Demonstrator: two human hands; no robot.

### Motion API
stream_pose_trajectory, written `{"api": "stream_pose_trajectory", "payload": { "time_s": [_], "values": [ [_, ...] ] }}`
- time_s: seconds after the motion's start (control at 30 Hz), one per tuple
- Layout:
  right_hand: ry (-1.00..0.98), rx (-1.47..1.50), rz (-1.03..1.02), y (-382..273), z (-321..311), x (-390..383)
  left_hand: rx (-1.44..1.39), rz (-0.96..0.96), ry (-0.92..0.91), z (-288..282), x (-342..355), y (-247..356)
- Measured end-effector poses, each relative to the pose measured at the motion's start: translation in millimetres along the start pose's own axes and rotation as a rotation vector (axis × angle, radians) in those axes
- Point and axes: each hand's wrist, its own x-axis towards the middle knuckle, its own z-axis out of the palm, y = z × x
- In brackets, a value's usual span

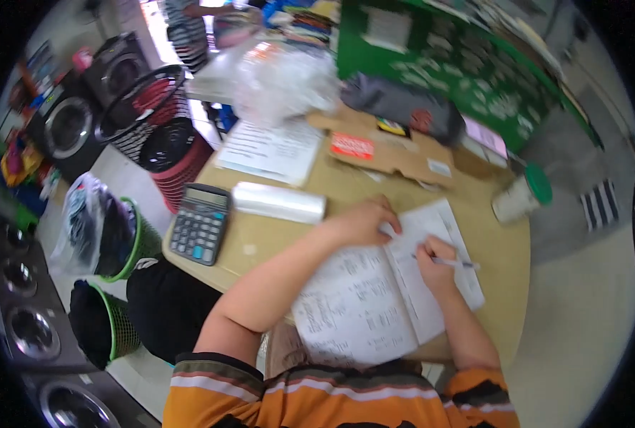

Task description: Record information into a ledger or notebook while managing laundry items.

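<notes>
An open notebook (353,307) with handwriting lies on the yellowish table (246,242) in front of me. My left hand (367,220) rests at the top of the notebook near its fold, fingers apart and bent downward. My right hand (435,264) grips a white pen (464,264) over the right page, which looks mostly blank. Left of the notebook lie a calculator (200,225) and a silvery white roll (278,203). A cup with a green lid (516,196) stands at the right edge.
Papers (264,153), a clear bag (285,82), flattened cardboard (396,153) and a dark bundle (403,107) occupy the back. Laundry baskets (125,335), a black bag (168,307) and several machines (32,332) are at the left. Another person (185,32) stands beyond.
</notes>
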Motion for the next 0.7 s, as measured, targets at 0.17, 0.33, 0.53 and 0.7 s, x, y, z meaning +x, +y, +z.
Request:
{"api": "stream_pose_trajectory", "payload": {
  "time_s": [0.17, 0.33, 0.53, 0.7],
  "values": [
    [-0.039, 0.036, 0.042, -6, -1, -1, 0.049, -0.009, -0.015, 2, -4, -2],
    [0.028, 0.053, 0.072, -4, 2, 5, 0.037, -0.012, -0.002, 4, -1, -6],
    [0.041, 0.06, 0.067, 7, 1, 4, 0.051, -0.048, -0.041, -1, 1, -1],
    [-0.002, -0.004, 0.104, 3, -1, 4, 0.03, -0.046, -0.051, -1, 0, 0]
  ]
}}
